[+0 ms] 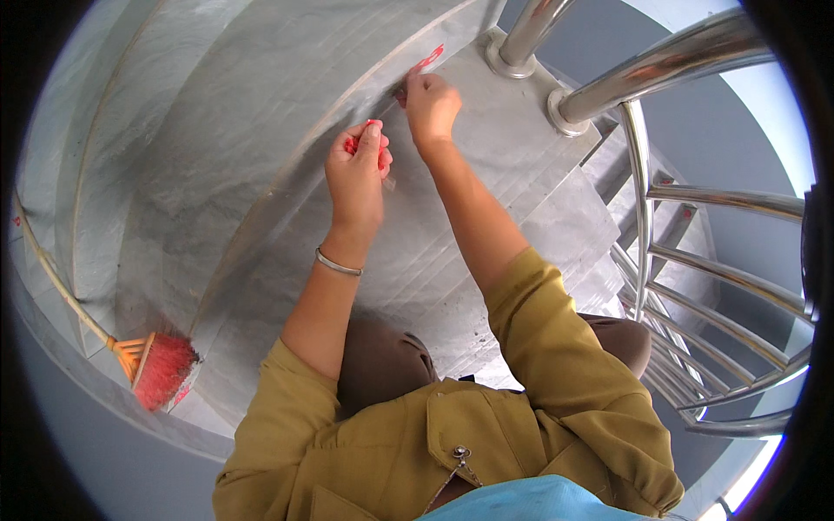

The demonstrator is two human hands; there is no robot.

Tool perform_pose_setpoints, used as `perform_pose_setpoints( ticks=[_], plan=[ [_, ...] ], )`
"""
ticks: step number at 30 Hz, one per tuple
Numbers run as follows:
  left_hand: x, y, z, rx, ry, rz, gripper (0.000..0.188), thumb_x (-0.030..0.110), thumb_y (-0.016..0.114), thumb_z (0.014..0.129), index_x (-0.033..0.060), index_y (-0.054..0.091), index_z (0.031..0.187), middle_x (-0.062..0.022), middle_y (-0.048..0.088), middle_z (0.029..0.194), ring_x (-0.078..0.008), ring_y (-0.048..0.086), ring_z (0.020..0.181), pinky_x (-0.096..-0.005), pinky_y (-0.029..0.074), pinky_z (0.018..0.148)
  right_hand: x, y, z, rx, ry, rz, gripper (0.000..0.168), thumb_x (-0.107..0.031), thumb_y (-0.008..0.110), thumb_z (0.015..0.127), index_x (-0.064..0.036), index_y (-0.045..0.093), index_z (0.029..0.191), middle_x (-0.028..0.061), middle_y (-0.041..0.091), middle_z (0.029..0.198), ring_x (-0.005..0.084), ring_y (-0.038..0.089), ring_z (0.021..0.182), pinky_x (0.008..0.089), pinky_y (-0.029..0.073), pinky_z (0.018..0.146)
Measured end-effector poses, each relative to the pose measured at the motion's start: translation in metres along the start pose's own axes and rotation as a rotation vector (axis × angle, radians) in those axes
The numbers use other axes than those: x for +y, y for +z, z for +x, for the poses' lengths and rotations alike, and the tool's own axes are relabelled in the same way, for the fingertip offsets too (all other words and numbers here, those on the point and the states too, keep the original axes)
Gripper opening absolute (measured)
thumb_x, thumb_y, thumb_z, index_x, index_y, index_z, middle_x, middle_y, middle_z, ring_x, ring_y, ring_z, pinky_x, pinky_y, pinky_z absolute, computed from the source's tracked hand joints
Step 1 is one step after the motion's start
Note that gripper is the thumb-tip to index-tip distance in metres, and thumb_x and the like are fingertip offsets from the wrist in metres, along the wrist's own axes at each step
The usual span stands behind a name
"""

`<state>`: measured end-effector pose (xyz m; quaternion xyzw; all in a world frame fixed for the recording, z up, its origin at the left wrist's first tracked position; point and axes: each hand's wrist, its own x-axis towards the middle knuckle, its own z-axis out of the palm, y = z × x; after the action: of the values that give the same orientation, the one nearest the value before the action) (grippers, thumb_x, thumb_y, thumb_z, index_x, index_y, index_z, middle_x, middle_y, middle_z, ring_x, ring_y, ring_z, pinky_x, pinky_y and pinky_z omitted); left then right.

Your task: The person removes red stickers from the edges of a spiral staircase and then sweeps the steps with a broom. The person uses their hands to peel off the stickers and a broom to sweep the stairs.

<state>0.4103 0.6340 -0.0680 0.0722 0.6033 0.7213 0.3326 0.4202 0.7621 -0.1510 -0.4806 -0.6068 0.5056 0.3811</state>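
Note:
My left hand is closed around crumpled red scraps, with bits showing between the fingers. A small clear piece sticks out below them. At the stair riser, my right hand has its fingers curled against the foot of the grey stone face. Just beyond its knuckles, a red cut-out sticker lies along the riser; part of it is hidden by the hand. Whether the right fingertips pinch it cannot be seen.
Grey marble steps curve upward at the left. A broom with red bristles leans at the lower left. Stainless steel railing posts and bars stand at the right, beside lower steps.

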Motion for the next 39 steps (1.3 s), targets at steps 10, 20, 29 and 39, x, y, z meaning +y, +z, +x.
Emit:
perform_pose_setpoints(
  ticks=[10, 20, 29, 39],
  plan=[
    [-0.001, -0.002, 0.004, 0.032, 0.012, 0.007, 0.014, 0.014, 0.058, 0.086, 0.0003, 0.055, 0.089, -0.0017, 0.052, 0.071, -0.0058, 0.044, 0.053, -0.0183, 0.032, 0.042, -0.011, 0.000, -0.021, 0.152, -0.264, -0.077, 0.014, -0.012, 0.057, 0.077, -0.001, 0.064, 0.080, 0.0176, 0.062, 0.079, 0.0310, 0.060, 0.077, 0.0372, 0.047, 0.070],
    [-0.006, -0.006, 0.006, 0.026, 0.004, -0.014, 0.014, 0.015, 0.058, 0.086, 0.0010, 0.055, 0.089, -0.0020, 0.053, 0.072, -0.0062, 0.045, 0.053, -0.0178, 0.034, 0.043, -0.006, 0.009, -0.010, 0.294, -0.387, -0.225, 0.008, -0.011, 0.057, 0.075, -0.004, 0.058, 0.070, 0.0151, 0.060, 0.074, 0.0338, 0.057, 0.067, 0.0429, 0.046, 0.062],
    [-0.008, -0.012, 0.008, 0.039, -0.006, -0.015, 0.013, 0.016, 0.059, 0.086, 0.0027, 0.056, 0.088, -0.0009, 0.053, 0.071, -0.0054, 0.044, 0.053, -0.0173, 0.033, 0.043, 0.009, -0.020, 0.028, 0.307, -0.116, -0.011, 0.015, -0.012, 0.056, 0.073, 0.002, 0.059, 0.073, 0.0141, 0.059, 0.062, 0.0296, 0.058, 0.058, 0.0375, 0.046, 0.059],
    [-0.010, -0.009, 0.006, -0.010, -0.028, 0.031, 0.016, 0.018, 0.057, 0.086, 0.0023, 0.055, 0.090, -0.0002, 0.052, 0.072, -0.0054, 0.044, 0.053, -0.0167, 0.034, 0.044, 0.012, -0.002, 0.019, 0.087, -0.066, 0.297, 0.019, 0.003, 0.047, 0.076, 0.003, 0.056, 0.092, 0.0137, 0.057, 0.089, 0.0212, 0.057, 0.075, 0.0304, 0.046, 0.073]
  ],
)
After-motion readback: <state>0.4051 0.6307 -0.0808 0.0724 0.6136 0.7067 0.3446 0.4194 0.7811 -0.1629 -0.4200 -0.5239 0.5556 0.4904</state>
